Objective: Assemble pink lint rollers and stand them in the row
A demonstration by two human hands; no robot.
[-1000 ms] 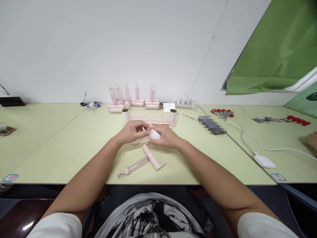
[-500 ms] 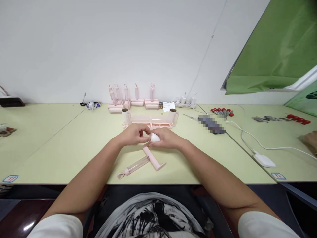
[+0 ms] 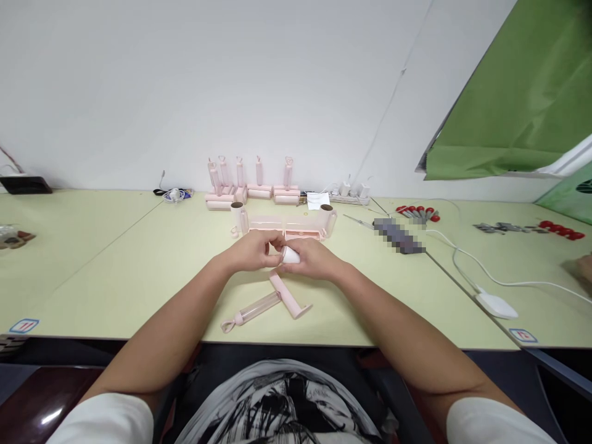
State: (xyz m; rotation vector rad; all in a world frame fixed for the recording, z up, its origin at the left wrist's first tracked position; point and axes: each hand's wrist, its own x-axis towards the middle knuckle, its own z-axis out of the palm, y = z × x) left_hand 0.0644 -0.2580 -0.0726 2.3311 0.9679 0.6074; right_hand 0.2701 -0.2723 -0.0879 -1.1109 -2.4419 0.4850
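Note:
A white roll point(image 3: 290, 254) is held between my two hands above the middle of the table. My right hand point(image 3: 314, 258) wraps round it from the right. The fingertips of my left hand point(image 3: 257, 250) pinch at its left end. Below the hands, a pink holder with a clear handle point(image 3: 259, 308) lies on the table, its loop toward the lower left. Just beyond my hands lie long pink cases point(image 3: 303, 234), partly hidden by my fingers, with an upright roll point(image 3: 237, 216) on the left and another upright roll point(image 3: 326, 217) on the right.
Several pink rollers with upright handles point(image 3: 287, 196) stand along the wall, beside a power strip point(image 3: 351, 198). To the right are a blurred dark object point(image 3: 398, 235), red-ended tools point(image 3: 419, 213) and a white charger point(image 3: 497, 304). Another person's hand point(image 3: 583, 268) shows at the right edge.
The camera view has shifted slightly. My hands keep nearly the same hold on the white roll, and the other things stay where they were.

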